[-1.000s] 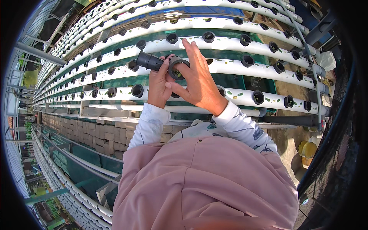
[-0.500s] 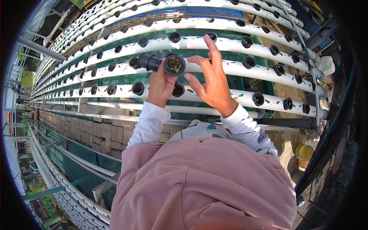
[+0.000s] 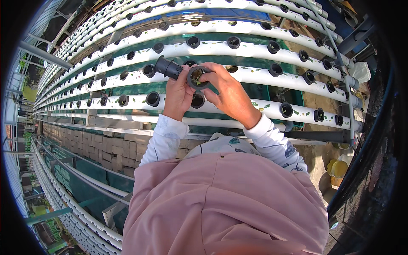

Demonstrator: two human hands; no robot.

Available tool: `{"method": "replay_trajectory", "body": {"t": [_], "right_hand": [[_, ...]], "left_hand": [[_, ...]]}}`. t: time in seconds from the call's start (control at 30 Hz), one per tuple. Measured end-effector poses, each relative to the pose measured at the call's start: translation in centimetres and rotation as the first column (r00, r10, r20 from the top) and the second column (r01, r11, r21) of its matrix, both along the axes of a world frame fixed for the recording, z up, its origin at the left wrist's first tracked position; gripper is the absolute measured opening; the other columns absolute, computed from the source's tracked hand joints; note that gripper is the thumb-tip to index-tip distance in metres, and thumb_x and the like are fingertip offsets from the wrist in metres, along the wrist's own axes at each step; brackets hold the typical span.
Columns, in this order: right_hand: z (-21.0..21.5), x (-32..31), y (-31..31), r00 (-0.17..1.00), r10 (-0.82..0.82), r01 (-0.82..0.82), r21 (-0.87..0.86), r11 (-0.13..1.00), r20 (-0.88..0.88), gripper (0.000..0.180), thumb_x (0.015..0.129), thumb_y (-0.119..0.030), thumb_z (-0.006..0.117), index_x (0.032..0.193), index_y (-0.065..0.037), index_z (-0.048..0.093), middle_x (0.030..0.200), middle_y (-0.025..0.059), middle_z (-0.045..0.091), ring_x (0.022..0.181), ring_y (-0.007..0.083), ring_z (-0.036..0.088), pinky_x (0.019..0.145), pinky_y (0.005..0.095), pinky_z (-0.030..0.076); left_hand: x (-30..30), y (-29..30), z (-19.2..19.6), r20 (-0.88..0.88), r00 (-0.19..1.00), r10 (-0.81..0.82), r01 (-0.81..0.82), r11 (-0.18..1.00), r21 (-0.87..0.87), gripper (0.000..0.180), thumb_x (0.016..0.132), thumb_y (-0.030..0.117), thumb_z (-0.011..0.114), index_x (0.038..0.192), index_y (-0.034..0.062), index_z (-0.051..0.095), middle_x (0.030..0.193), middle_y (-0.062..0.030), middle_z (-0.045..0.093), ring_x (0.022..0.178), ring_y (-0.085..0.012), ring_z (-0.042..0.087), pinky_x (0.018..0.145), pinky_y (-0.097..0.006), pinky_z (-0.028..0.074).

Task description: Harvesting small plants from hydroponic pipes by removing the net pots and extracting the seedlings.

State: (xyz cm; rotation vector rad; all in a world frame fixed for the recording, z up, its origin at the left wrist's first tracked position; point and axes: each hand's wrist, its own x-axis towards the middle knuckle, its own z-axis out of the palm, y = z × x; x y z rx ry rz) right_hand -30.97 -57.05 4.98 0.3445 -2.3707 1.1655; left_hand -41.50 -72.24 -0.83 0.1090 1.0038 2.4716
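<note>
My left hand (image 3: pixel 180 94) grips two black net pots in front of me. One net pot (image 3: pixel 166 68) points off to the left, its slotted side showing. The other net pot (image 3: pixel 191 79) turns its round mouth up, with dry brown bits and a little green leaf matter (image 3: pixel 197 75) inside. Over that mouth bends my right hand (image 3: pixel 229 93), its fingertips at the leaf matter and its thumb by the near rim. Whether a bit is pinched between them is hidden. Beneath the hands, a white pipe (image 3: pixel 255 75) has an uncovered hole (image 3: pixel 231 69) just right of the pots.
Rows of white pipes hold many black net pots, with scraps of leaf scattered on top. Nearest me runs another pipe (image 3: pixel 267 105) with pots. A grey upright pipe (image 3: pixel 349 97) stands at the right end. Behind on the left lie brick paving (image 3: pixel 102 146) and a second pipe rack (image 3: pixel 63 199).
My right hand has come left and down from beside the pots, its spread fingers now bent into the mouth of the upturned pot. The pots have shifted slightly right.
</note>
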Motion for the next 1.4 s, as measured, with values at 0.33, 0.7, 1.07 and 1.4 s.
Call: {"method": "replay_trajectory", "body": {"t": [0.33, 0.7, 1.07, 1.4], "right_hand": [[0.1, -1.0, -3.0, 0.971, -0.211, 0.162, -0.34, 0.926, -0.113, 0.041, 0.078, -0.006, 0.076, 0.114, 0.0, 0.057, 0.116, 0.0181, 0.058, 0.092, 0.0275, 0.066, 0.076, 0.0346, 0.054], [2.5, 1.0, -2.1, 0.943, -0.097, 0.066, -0.109, 0.992, -0.319, 0.041, 0.079, -0.011, 0.077, 0.116, -0.002, 0.061, 0.138, 0.0216, 0.045, 0.119, 0.0378, 0.054, 0.093, 0.0433, 0.049], [3.6, 0.3, -2.0, 0.961, -0.011, 0.073, 0.216, 0.974, -0.277, 0.039, 0.074, -0.024, 0.078, 0.098, 0.003, 0.065, 0.138, 0.0194, 0.047, 0.122, 0.0402, 0.052, 0.093, 0.045, 0.049], [2.4, 0.3, -2.7, 0.979, 0.007, -0.009, -0.009, 1.0, -0.204, 0.049, 0.079, -0.012, 0.076, 0.12, -0.002, 0.052, 0.127, 0.0195, 0.054, 0.109, 0.0391, 0.059, 0.086, 0.0417, 0.053]], "left_hand": [[1.3, 0.1, 0.0, 0.083, 0.996, 0.029, -0.047, 0.976, 0.213, 0.025, 0.099, 0.023, 0.06, 0.114, 0.0035, 0.06, 0.119, -0.0105, 0.066, 0.11, -0.0207, 0.064, 0.094, -0.035, 0.054], [-0.6, -2.9, 0.6, -0.014, 0.995, -0.101, 0.101, 0.973, 0.208, 0.027, 0.101, 0.026, 0.057, 0.115, 0.0036, 0.06, 0.117, -0.0133, 0.066, 0.104, -0.0206, 0.067, 0.09, -0.034, 0.058], [-0.7, -3.1, 0.1, -0.018, 0.991, -0.136, 0.136, 0.991, 0.015, 0.032, 0.101, 0.035, 0.055, 0.116, 0.0079, 0.062, 0.119, -0.01, 0.067, 0.106, -0.0195, 0.066, 0.09, -0.035, 0.056], [-0.4, -2.5, -0.1, -0.042, 0.994, -0.104, 0.107, 0.992, 0.065, 0.032, 0.102, 0.035, 0.053, 0.117, 0.008, 0.06, 0.111, -0.0055, 0.068, 0.1, -0.0157, 0.066, 0.087, -0.033, 0.054]]}}
